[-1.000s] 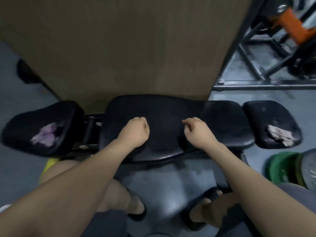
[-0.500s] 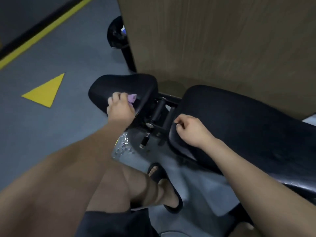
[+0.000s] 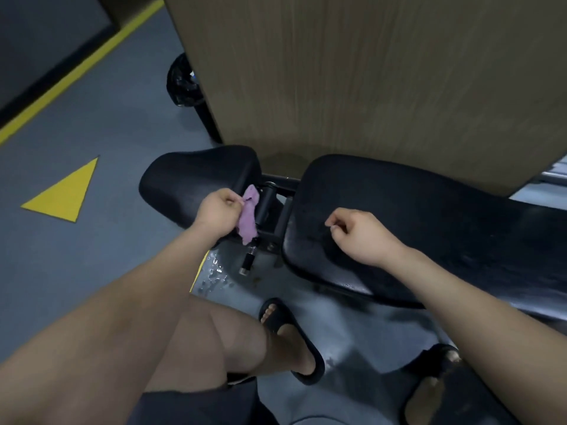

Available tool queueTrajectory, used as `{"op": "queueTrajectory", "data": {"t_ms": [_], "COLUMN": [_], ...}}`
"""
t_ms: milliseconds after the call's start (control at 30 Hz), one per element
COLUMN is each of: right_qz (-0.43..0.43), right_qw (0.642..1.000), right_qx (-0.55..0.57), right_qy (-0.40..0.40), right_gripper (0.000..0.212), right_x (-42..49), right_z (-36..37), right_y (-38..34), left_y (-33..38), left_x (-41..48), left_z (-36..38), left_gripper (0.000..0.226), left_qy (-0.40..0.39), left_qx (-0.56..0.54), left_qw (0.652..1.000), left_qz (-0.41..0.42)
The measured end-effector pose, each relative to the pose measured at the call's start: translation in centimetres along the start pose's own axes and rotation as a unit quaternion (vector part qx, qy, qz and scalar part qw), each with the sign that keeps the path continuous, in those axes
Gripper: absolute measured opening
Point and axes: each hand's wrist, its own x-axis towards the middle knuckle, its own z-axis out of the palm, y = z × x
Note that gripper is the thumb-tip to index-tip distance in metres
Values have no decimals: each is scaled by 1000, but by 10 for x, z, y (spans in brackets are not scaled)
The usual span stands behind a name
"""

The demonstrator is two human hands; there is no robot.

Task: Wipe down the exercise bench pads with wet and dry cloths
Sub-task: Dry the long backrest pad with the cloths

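A black seat pad [image 3: 190, 179] sits left of the long black back pad [image 3: 414, 222], with a metal hinge and adjustment pin between them. My left hand [image 3: 216, 213] pinches a purple cloth [image 3: 249, 216] that hangs down at the seat pad's right edge. My right hand [image 3: 362, 234] hovers over the left end of the back pad, fingers curled with nothing in them. The back pad's surface looks damp and shiny.
A brown wooden panel [image 3: 368, 81] stands right behind the bench. Water drops [image 3: 214, 274] lie on the grey floor under the hinge. A yellow triangle [image 3: 64, 193] and yellow line mark the floor at left. My feet in black sandals [image 3: 294, 342] are below the bench.
The view swung left from the back pad to the seat pad. My left hand reached the purple cloth, gripped it and lifted it off the seat pad toward the hinge. My right hand stayed on the back pad.
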Motion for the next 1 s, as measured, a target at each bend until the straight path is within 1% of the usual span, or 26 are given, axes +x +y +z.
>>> {"op": "queueTrajectory", "data": {"t_ms": [67, 133, 167, 233, 267, 333, 400, 467, 500, 567, 600, 667, 733, 800, 833, 867, 900, 967, 1000], "right_qz": [-3, 15, 32, 62, 69, 65, 53, 35, 29, 27, 30, 46, 70, 83, 87, 90, 93, 86, 79], "right_qw": [1000, 993, 983, 954, 944, 939, 937, 938, 939, 936, 931, 918, 903, 897, 904, 915, 920, 902, 899], "right_qx": [30, 115, 178, 294, 323, 337, 343, 344, 342, 351, 363, 394, 424, 434, 419, 394, 380, 423, 430], "right_qy": [5, 17, 17, 11, 10, 18, 30, 20, 9, -7, -9, -7, -13, -10, 2, 10, 11, -19, -35], "right_gripper": [14, 12, 14, 22, 26, 28, 22, 13, 9, 4, 5, 12, 14, 10, 8, 12, 21, 41, 47], "right_x": [-7, -14, -18, -26, -28, -34, -38, -41, -43, -47, -47, -47, -47, -48, -47, -47, -47, -49, -52], "right_z": [-1, 0, 0, 0, -2, -4, -7, -10, -13, -19, -21, -24, -26, -28, -27, -28, -31, -35, -39], "right_y": [-3, -7, -10, -17, -19, -19, -14, -5, -1, 6, 10, 18, 25, 28, 29, 29, 29, 28, 26], "left_y": [16, 32, 39, 49, 52, 60, 67, 78, 82, 87, 88, 90, 91, 94, 96, 98, 101, 107, 110], "left_x": [-28, -56, -68, -88, -97, -113, -124, -131, -134, -133, -131, -129, -127, -127, -127, -127, -128, -129, -130], "left_z": [13, 25, 31, 43, 50, 62, 71, 76, 77, 81, 82, 83, 81, 79, 79, 80, 80, 82, 82], "left_gripper": [13, 15, 17, 19, 18, 11, 11, 11, 11, 22, 24, 17, 4, 6, 7, 9, 11, 15, 16], "left_qy": [-35, -86, -103, -127, -139, -165, -175, -172, -171, -164, -160, -151, -145, -139, -138, -135, -133, -130, -133], "left_qx": [-109, -202, -228, -243, -242, -254, -295, -355, -365, -331, -303, -254, -213, -191, -198, -219, -245, -286, -298], "left_qw": [993, 976, 968, 962, 960, 953, 939, 919, 915, 929, 939, 955, 966, 971, 970, 966, 960, 949, 945], "left_qz": [8, 6, 8, 18, 22, 14, -6, -28, -27, -18, -11, 2, 17, 21, 14, 2, -10, -22, -20]}}
